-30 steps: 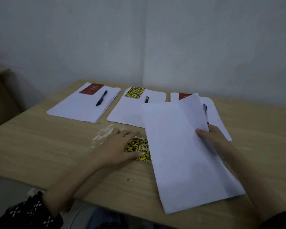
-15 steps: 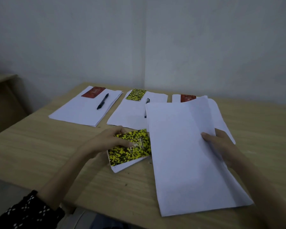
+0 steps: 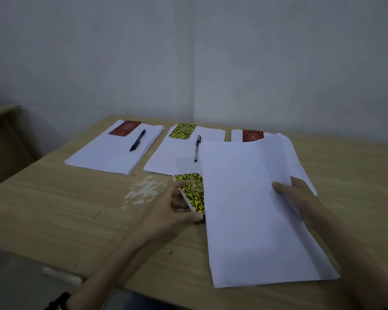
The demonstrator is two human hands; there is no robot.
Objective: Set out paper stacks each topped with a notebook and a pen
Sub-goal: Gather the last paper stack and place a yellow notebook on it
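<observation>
Seen from the head camera, a person at a wooden table [image 3: 54, 209] grips a yellow-and-black notebook [image 3: 193, 191] between the left hand's [image 3: 175, 211] thumb and fingers, just left of a near paper stack [image 3: 251, 215] whose right side the right hand [image 3: 300, 198] holds, thumb on top. Along the far edge lie three more stacks: the left stack [image 3: 103, 155] bearing a red notebook [image 3: 124, 128] and black pen [image 3: 137, 140], the middle stack [image 3: 175, 157] a yellow notebook [image 3: 182, 130] and pen [image 3: 197, 147], the right one partly hidden behind the raised sheets, a second red notebook [image 3: 253, 135] showing
</observation>
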